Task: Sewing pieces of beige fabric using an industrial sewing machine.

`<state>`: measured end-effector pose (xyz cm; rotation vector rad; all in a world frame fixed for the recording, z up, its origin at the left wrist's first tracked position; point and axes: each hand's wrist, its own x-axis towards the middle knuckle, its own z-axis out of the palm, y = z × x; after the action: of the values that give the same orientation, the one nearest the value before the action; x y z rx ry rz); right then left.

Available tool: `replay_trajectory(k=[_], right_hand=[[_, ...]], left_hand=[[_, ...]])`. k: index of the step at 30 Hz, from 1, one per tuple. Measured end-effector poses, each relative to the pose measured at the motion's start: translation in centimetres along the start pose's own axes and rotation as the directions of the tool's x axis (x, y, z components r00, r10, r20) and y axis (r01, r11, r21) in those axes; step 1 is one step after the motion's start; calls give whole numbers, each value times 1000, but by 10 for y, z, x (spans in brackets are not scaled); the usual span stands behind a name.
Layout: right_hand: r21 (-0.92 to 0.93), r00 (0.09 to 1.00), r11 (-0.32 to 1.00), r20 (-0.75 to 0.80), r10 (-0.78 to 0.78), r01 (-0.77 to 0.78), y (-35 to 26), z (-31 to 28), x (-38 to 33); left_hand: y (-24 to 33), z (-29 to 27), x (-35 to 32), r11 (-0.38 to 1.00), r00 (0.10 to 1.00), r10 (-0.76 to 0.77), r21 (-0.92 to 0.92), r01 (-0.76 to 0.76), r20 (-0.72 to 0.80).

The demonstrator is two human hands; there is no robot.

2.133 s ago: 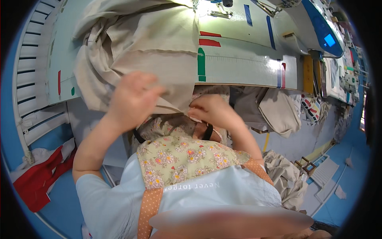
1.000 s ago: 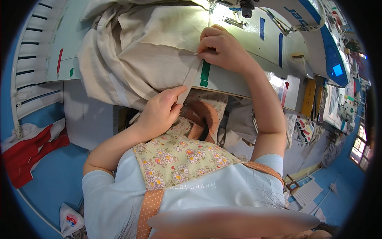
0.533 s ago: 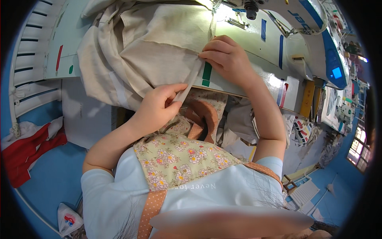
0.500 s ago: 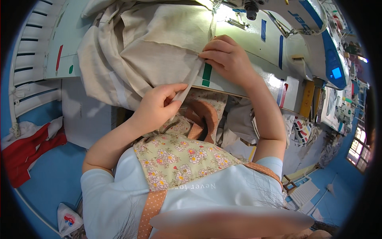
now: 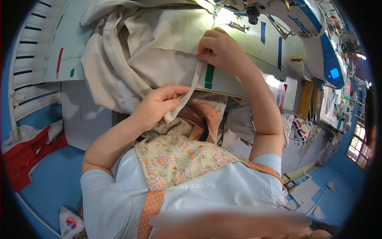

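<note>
A large piece of beige fabric (image 5: 147, 55) lies bunched on the white sewing table (image 5: 246, 79) and hangs over its front edge. My left hand (image 5: 157, 105) pinches the hanging edge of the fabric just below the table edge. My right hand (image 5: 221, 51) pinches the same edge higher up, on the table top, close to the sewing machine (image 5: 286, 20). The strip of fabric runs taut between both hands. The machine's needle area sits just beyond my right hand.
Green, red and blue tape marks dot the table. A white slatted rack (image 5: 28, 59) stands at the left, with red cloth (image 5: 32, 155) on the blue floor below it. More fabric pieces (image 5: 238, 123) hang under the table. A cluttered workstation lies at the right.
My right hand came up from my lap onto the table and took the fabric edge. My left hand dropped from the bunched fabric to the hanging edge. Both now hold it slightly further apart.
</note>
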<state>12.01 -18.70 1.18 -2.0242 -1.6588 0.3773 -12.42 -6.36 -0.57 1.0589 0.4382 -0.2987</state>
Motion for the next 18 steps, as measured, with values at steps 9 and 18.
replay_trajectory(k=[9,18], right_hand=[[-268,915,963,-381,-130,25,-43,48,-50],[-278,888,959,-452,-89,-45,-51,61,-54]], left_hand=[[7,-5,3,977,989,-102,-177,119,103],[36,-5,4,993,982,-121,5,122,145]])
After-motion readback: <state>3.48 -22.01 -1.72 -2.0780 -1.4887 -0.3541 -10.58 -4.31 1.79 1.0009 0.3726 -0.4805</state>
